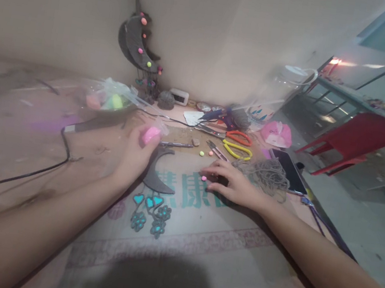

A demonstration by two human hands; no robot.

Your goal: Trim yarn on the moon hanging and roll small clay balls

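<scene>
My left hand (140, 143) is closed around a lump of bright pink clay (151, 135) in clear plastic wrap. Just below it lies a dark grey crescent moon (156, 177), with teal hearts (153, 202) and grey-and-teal flowers (158, 227) at its lower side. My right hand (226, 181) rests low over the table, thumb and fingers apart. A small pink ball (203, 178) sits by its fingertips; whether they touch it I cannot tell. Further back are a yellow ball (201, 153) and an orange ball (211, 153).
Yellow-handled pliers (237, 150), orange-handled scissors (239, 137) and grey yarn (268, 175) lie beyond my right hand, with a phone (288, 171) beside them. A glue gun (215, 114), clay bag (112, 97) and jug (277, 94) stand behind. A black cord (19, 175) crosses left.
</scene>
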